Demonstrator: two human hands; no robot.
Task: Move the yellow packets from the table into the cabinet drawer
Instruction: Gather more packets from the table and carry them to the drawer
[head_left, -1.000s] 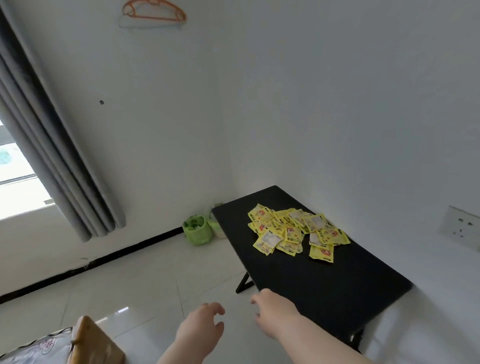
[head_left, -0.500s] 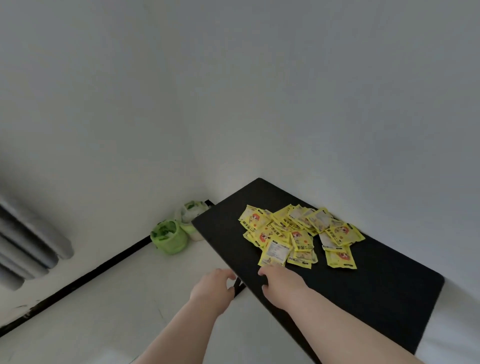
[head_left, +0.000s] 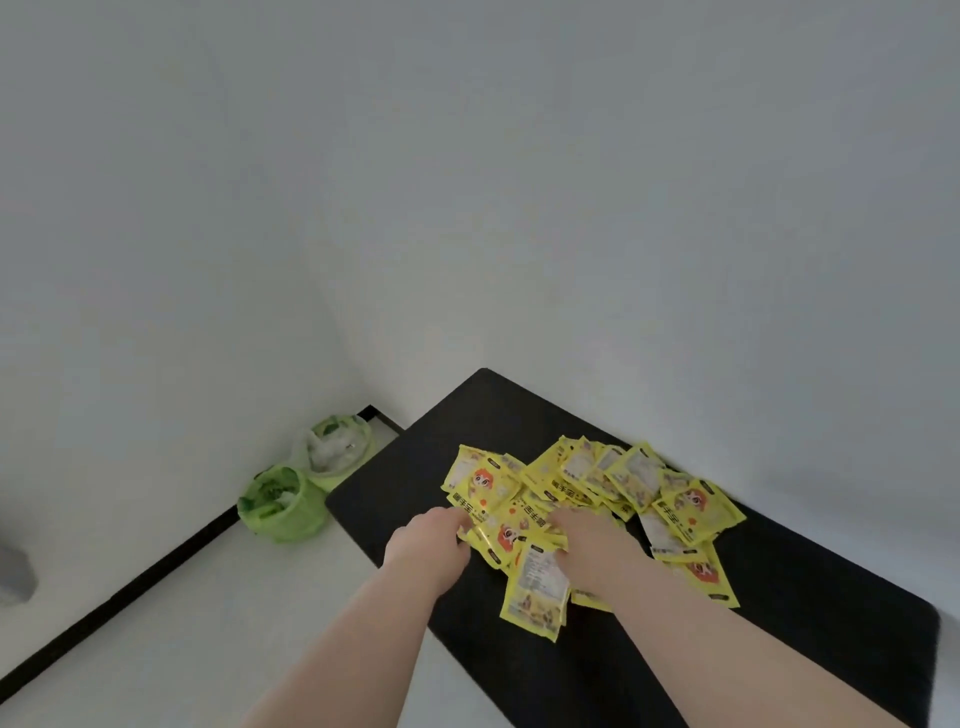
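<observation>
1. yellow packets (head_left: 587, 499): loose overlapping pile on the black table (head_left: 810, 618), which stands against the white wall.
2. left hand (head_left: 431, 543): at the near-left edge of the pile, fingers curled onto a packet; a firm grip cannot be confirmed.
3. right hand (head_left: 592, 551): palm down on the pile's middle, fingers spread flat over several packets; nothing lifted.
4. two green bags (head_left: 283, 506): on the floor beside the table's far-left corner.

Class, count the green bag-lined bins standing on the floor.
2: the nearer green bag-lined bin stands by the black table's corner; the farther one stands beside it, against the wall.
</observation>
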